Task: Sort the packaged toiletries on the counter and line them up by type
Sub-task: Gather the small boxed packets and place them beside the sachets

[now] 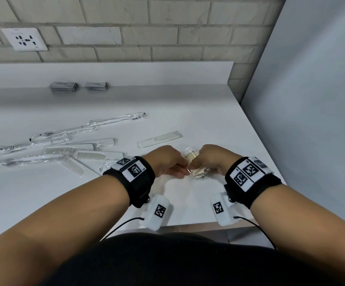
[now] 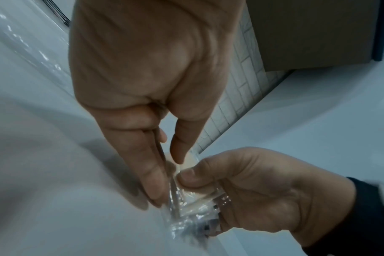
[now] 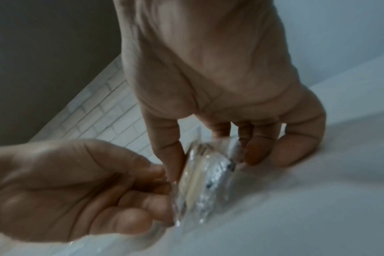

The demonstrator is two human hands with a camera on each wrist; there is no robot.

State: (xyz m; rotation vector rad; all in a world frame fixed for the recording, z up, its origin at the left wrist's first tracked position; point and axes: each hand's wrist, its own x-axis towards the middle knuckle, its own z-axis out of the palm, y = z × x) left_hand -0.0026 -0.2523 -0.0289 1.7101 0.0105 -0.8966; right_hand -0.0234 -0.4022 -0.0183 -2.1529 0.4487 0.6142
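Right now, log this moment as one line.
left hand: pinching clear packets | right hand: pinching same packets | combs, toothbrushes: unsorted on counter

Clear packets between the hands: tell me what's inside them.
Through the clear packets show flat, pale cream pieces, stacked side by side. Both the left hand and right hand pinch them, covering much; blur hides what the pieces are.

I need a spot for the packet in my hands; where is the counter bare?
Bare counter runs between the lone comb and the right edge, back to the two grey stacks. The front left corner is bare too. The left middle is crowded with wrapped toothbrushes and combs.
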